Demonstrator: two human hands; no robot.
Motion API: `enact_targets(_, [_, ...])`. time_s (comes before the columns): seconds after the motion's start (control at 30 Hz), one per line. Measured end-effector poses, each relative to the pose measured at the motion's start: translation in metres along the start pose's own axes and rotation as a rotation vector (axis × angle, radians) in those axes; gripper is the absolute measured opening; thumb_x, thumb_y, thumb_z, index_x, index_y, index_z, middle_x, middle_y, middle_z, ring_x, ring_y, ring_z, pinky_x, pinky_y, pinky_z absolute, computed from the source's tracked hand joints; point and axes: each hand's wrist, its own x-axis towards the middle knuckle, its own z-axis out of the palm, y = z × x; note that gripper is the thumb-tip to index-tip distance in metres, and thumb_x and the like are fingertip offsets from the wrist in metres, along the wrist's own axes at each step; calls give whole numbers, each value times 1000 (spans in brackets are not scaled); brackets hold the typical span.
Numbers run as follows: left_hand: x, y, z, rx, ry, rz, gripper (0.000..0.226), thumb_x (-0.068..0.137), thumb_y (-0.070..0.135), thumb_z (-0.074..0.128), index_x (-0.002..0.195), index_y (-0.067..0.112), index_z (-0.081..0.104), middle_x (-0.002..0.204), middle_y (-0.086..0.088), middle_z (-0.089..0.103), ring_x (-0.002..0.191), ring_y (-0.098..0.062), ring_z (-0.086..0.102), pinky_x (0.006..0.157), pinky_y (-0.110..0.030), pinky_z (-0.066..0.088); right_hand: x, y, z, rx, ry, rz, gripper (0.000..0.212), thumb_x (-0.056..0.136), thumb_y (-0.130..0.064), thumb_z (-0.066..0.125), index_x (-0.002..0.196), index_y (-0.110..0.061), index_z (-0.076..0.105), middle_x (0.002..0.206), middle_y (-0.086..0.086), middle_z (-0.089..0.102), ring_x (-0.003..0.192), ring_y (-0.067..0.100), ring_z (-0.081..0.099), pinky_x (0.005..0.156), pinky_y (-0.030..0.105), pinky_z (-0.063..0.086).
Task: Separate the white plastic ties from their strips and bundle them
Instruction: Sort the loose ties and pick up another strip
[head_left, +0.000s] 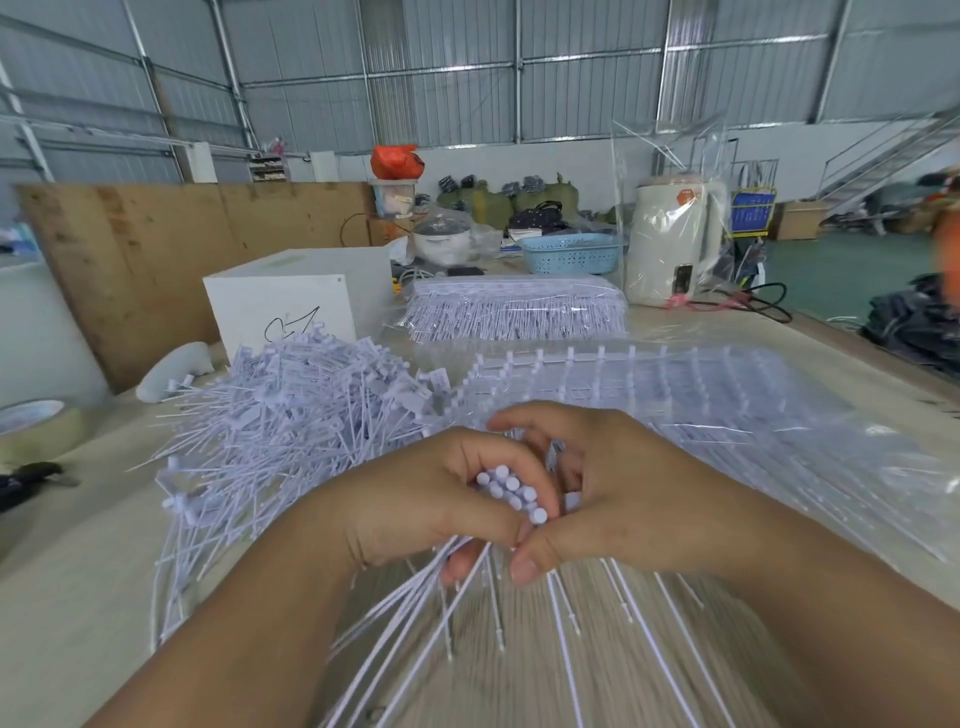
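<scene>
Head view of a pale worktop in a metal-walled warehouse. At far left lie a tape roll and a dark tool. Beside them sits a large loose pile of separated white ties, so much of the work looks done. Behind the pile stand a plywood board and a white box.

At centre, the left hand has its fingers curled round a small bunch of ties, round heads up, tails fanning down toward the camera. The right hand presses against it, thumb and fingers curled in on the same bunch.

Right of the hands lies a sheet of strips in clear plastic, ties not yet separated. Behind it sits another wrapped stack. A good share seems left, and no tied bundle shows.

Further back right are a blue basket, a wrapped white kettle, green floor and metal stairs.
</scene>
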Motion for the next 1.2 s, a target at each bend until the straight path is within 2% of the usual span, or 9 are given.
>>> enact_targets(0.13, [2,-5,-3,19,183,15,19,71,9,68,70,27,73,66,9,63,50,-8,50,37,-17,39,1,3,-7,-147,85,64,54,47,-68,77,79,-26,67,65,-13,59,61,3,56,63,30,45])
enact_targets(0.27, [1,-8,-11,25,314,67,10,66,18,77,67,27,72,62,6,60,49,-6,48,41,-19,37,0,6,-16,-81,38,35,33,73,-49,74,77,-18,66,64,2,56,60,9,50,60,31,37])
enact_targets(0.37, [2,-7,-11,22,362,99,10,62,27,80,66,28,71,61,5,60,50,-8,48,43,-20,36,1,5,-18,-73,95,38,16,82,-36,74,76,-23,66,56,-10,53,53,6,47,55,22,37])
enact_targets(0.57, [6,-3,-8,-76,513,201,10,67,18,76,66,23,69,53,0,52,37,-12,41,37,-18,34,5,2,-5,25,310,-16,17,84,-26,73,72,-19,63,49,-12,46,43,2,38,43,14,29])
enact_targets(0.73, [7,-2,-7,-141,707,278,14,61,22,80,64,22,66,54,0,57,37,-11,44,38,-16,34,12,3,-17,112,741,-22,33,91,-31,64,74,-5,53,49,-9,39,43,6,33,43,20,30])
enact_targets(0.83, [7,-3,-8,-149,677,254,15,60,24,81,65,24,67,52,2,57,36,-11,43,37,-17,34,6,3,-26,166,555,-7,22,86,-32,69,86,-14,57,45,-14,42,39,2,33,41,15,29])
enact_targets(0.97, [8,-3,-2,-60,459,194,14,62,26,81,70,26,69,51,3,51,39,-11,44,40,-19,33,5,4,-10,225,166,-35,53,71,-42,80,115,-35,51,61,2,52,56,10,48,58,23,38])
enact_targets(1.03, [7,-4,-1,-61,391,170,15,60,32,76,73,27,71,56,0,54,41,-11,45,41,-20,34,5,6,-8,218,136,-63,63,69,-36,84,121,-38,49,75,13,53,67,15,54,69,33,42])
enact_targets(1.2, [4,-5,-1,-44,231,109,14,60,26,74,74,28,72,67,2,63,46,-12,47,42,-19,37,5,9,-8,221,76,-59,77,58,-39,84,125,-43,47,79,-13,58,71,10,65,74,31,49])
